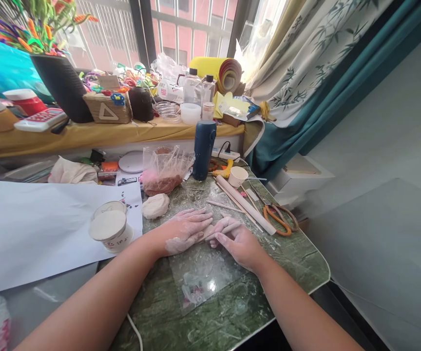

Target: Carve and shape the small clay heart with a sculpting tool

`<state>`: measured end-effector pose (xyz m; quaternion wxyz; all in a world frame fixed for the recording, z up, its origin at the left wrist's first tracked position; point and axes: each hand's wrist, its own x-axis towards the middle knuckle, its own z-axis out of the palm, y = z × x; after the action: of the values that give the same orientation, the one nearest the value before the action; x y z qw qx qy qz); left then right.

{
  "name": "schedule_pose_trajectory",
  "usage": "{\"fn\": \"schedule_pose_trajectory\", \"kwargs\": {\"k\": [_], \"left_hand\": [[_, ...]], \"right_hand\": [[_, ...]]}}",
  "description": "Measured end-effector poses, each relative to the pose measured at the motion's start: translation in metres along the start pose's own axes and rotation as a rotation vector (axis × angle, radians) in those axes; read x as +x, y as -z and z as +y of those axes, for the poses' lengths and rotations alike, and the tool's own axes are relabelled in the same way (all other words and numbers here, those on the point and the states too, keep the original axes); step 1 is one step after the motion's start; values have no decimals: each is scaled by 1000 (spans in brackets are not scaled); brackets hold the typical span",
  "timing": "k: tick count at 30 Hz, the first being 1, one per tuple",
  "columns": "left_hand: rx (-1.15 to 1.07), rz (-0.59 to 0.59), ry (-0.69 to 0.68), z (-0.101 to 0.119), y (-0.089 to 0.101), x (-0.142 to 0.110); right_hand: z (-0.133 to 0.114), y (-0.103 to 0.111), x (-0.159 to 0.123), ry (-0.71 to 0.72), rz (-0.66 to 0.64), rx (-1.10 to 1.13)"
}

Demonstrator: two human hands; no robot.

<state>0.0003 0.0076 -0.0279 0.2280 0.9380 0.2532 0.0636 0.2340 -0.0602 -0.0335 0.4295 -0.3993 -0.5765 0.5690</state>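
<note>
My left hand (186,231), dusted with white powder, lies flat with its fingers stretched out over a clear plastic sheet (210,280). My right hand (236,241) is closed around a thin pale stick (228,228), whose lower end reaches to the fingertips of my left hand. Whether the stick's tip touches anything under those fingers is hidden. Just beyond my left hand sits a lump of white clay (155,206). Another thin pale stick (225,206) rests on the sheet beyond both hands.
A pale rolling pin (246,204) and orange-handled scissors (279,219) lie to the right. Behind stand a dark blue bottle (203,151), a paper cup (239,176) and a bag of reddish clay (162,178). Stacked cups (110,226) stand on white paper (42,234) at left.
</note>
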Motion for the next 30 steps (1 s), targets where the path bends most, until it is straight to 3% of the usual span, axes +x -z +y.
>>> {"fn": "schedule_pose_trajectory", "kwargs": {"k": [8,14,18,25,30], "left_hand": [[-1,8,-6,3,3,1],[-11,6,6,4,3,1],[-10,22,0,4,2,1],[-26,26,-12,2,2,0],[-25,31,-25,0,0,1]], "right_hand": [[4,4,-1,14,101,22],[1,8,-3,26,28,-44],[1,9,-5,53,70,-41],[0,7,-7,87,-16,-85],[1,7,-7,106,9,-81]]}}
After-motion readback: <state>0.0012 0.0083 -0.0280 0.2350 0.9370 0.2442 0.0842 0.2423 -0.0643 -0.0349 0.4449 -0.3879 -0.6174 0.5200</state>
